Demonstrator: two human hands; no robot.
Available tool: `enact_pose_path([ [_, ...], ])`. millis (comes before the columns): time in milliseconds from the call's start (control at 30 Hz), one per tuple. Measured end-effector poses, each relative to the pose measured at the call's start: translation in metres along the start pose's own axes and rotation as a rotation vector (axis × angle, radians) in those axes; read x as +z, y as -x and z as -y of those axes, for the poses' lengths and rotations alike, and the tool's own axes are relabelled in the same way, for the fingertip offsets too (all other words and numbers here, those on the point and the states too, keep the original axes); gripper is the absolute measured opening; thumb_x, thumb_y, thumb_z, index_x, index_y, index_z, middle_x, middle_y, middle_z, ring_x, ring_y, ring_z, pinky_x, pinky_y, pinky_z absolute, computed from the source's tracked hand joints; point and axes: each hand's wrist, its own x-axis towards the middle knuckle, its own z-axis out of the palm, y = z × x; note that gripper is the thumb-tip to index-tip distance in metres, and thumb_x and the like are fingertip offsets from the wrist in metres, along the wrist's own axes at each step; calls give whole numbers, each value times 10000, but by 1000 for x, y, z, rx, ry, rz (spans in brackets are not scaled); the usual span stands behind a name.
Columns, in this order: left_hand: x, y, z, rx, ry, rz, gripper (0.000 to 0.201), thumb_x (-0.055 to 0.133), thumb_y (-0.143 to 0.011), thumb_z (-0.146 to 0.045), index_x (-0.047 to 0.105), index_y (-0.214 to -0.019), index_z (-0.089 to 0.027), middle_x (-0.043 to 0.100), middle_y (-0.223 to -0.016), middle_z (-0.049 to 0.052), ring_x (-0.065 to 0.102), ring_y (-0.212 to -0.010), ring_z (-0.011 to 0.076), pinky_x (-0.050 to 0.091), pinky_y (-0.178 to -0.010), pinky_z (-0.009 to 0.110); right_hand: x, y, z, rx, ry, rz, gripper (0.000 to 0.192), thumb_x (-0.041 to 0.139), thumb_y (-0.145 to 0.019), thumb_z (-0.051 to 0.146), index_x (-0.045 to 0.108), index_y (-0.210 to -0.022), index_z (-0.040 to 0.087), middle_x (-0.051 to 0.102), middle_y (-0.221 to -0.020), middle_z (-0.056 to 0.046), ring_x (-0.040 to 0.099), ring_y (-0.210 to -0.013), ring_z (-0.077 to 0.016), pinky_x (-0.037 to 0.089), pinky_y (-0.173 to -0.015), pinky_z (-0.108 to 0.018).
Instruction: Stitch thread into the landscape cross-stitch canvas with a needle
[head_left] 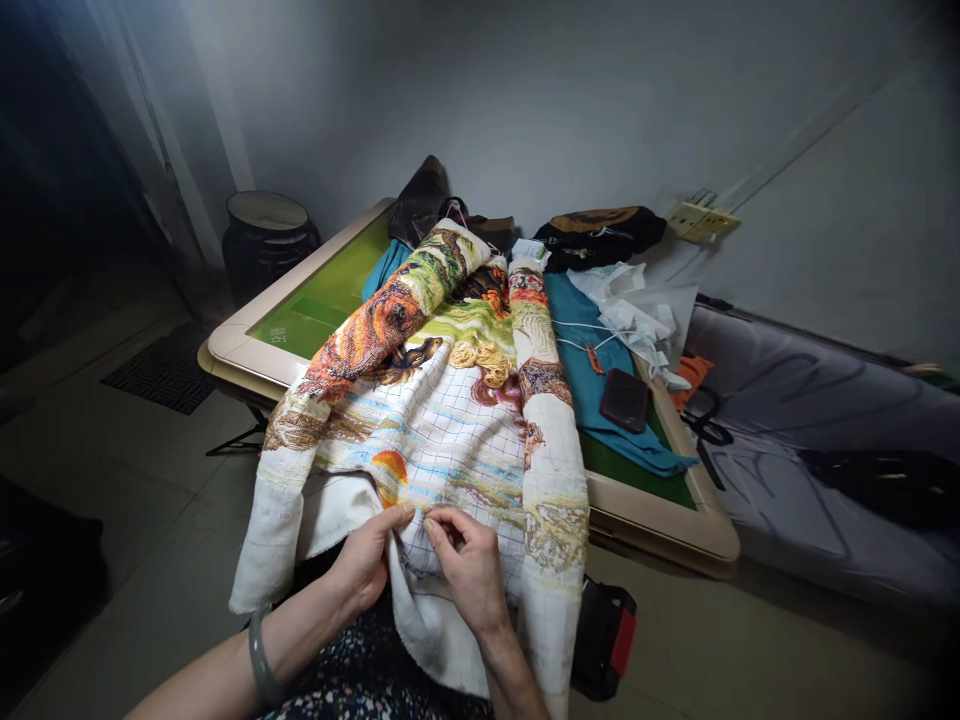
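Observation:
A large cross-stitch cloth [450, 420] with a printed grid lies across the table and hangs over its near edge, its two sides rolled up into long tubes. My left hand [369, 560] grips the cloth near its front, thumb on top, other fingers folded beneath. Close beside it, my right hand [471, 565] is closed in a pinch just above the cloth; what is between its fingertips is too small to make out. An orange stitched patch [391, 472] is just beyond my left hand. Loose yellow yarn [487, 362] lies farther up the cloth.
The table has a pale raised frame [232, 345] and a green top. At the right lie a phone [625, 400], teal fabric [585, 350], a small orange tool [594, 358], and crumpled white plastic [637, 300]. A dark bag [600, 235] rests against the wall.

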Motion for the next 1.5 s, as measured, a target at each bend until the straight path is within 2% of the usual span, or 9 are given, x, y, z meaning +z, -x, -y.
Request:
enact_pose_path([
  [633,3,2,1,-19,42,-26,89,691,-659,-107,712,-737,-70,708,-675,67,616,-628,150,503,-679,253,7,3,-1,72,-49,-35,181,542,-842,275,642,-751,154,620,-643,-11,530,-573,-133,412,-526,-216],
  [967,2,2,2,-11,23,-11,139,694,-660,-122,717,-785,-65,699,-682,68,620,-668,166,506,-728,269,3,0,-9,129,-207,22,188,588,-820,318,635,-760,146,608,-693,-14,524,-641,-135,429,-592,-221],
  [1200,1,1,2,-13,25,-24,142,698,-655,-116,713,-785,-61,710,-722,80,625,-684,169,510,-727,273,5,-1,-12,159,-232,2,187,583,-820,322,623,-764,148,584,-680,-8,499,-633,-134,413,-576,-222],
  [1333,0,0,3,-13,26,-14,148,711,-649,-123,713,-787,-69,708,-718,76,625,-679,167,512,-732,273,5,0,-13,147,-230,1,182,581,-822,317,615,-760,149,572,-676,-4,489,-626,-130,407,-568,-220],
  [1500,1,1,2,-12,26,-25,156,711,-647,-121,712,-796,-74,708,-708,74,630,-674,168,513,-735,273,1,0,-12,96,-205,76,165,583,-831,302,627,-767,155,588,-691,-2,505,-634,-128,410,-582,-218],
])
